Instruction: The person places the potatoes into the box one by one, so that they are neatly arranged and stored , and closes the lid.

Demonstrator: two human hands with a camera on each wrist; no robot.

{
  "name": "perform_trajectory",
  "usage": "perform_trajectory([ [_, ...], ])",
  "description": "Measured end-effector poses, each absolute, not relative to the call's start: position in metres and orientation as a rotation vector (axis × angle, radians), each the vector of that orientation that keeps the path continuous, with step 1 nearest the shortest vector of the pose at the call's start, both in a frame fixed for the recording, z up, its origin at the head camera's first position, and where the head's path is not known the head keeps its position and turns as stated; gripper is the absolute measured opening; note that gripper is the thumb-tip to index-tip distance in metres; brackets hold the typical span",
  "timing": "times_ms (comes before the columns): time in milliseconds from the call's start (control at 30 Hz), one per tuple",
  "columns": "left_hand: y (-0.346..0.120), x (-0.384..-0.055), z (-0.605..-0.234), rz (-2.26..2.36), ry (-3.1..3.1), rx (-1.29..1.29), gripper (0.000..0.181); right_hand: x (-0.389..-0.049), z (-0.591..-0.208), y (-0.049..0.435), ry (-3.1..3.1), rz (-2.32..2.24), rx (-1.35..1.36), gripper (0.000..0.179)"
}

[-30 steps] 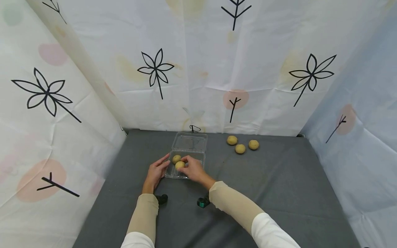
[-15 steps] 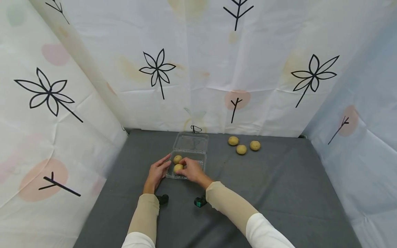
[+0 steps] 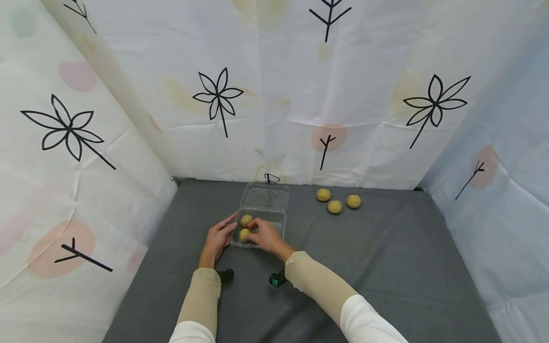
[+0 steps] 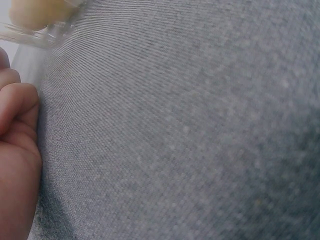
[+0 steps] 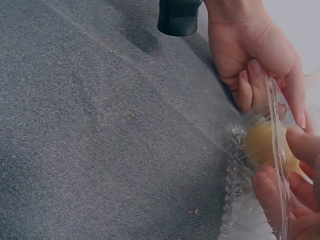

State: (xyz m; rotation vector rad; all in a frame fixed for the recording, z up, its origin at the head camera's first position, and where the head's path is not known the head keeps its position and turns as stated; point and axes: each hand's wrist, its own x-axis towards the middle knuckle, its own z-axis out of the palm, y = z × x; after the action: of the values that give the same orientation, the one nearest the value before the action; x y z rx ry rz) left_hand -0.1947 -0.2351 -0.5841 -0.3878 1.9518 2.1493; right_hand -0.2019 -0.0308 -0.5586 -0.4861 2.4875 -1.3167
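A clear plastic hinged container (image 3: 283, 223) lies with its lid (image 3: 267, 196) folded back. My right hand (image 3: 268, 237) pinches a potato (image 3: 244, 236) low in the container's near left part, with thumb and fingers about it. Just behind it, a second potato (image 3: 246, 220) sits inside. My left hand (image 3: 217, 242) grips the container's left edge. In the right wrist view, the left hand's lower fingers (image 5: 245, 92) curl against the outside of the wall, and the held potato (image 5: 261, 142) shows through the plastic. The left wrist view catches only part of that hand and a blurred potato (image 4: 37, 12).
Three more potatoes (image 3: 334, 206) lie in a group toward the back right of the grey cloth-covered table (image 3: 386, 267). Patterned white curtains (image 3: 283, 105) enclose the back and both sides. Dark wrist-worn devices (image 3: 277, 279) sit under the forearms.
My right hand has brought the potato down and slightly left, toward the container's near left corner, apart from the other potato. My left hand has stayed at the edge.
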Motion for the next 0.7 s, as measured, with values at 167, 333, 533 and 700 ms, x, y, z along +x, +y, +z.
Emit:
perform_trajectory([
  [167,-0.235,-0.195,-0.585,2.156,1.962,-0.378,0.044,-0.202,-0.556,-0.029,2.496,-1.315,-0.494,0.033],
  [333,-0.234,-0.197,-0.594,2.152,2.003,-0.388,0.043,-0.203,-0.556,-0.028,2.523,-1.307,-0.514,0.031],
  [533,-0.236,-0.201,-0.606,2.141,2.036,-0.397,0.045,-0.203,-0.554,-0.027,2.519,-1.316,-0.534,0.031],
  [700,-0.236,-0.198,-0.599,2.16,1.99,-0.409,0.043,-0.203,-0.551,-0.025,2.482,-1.303,-0.549,0.033],
])
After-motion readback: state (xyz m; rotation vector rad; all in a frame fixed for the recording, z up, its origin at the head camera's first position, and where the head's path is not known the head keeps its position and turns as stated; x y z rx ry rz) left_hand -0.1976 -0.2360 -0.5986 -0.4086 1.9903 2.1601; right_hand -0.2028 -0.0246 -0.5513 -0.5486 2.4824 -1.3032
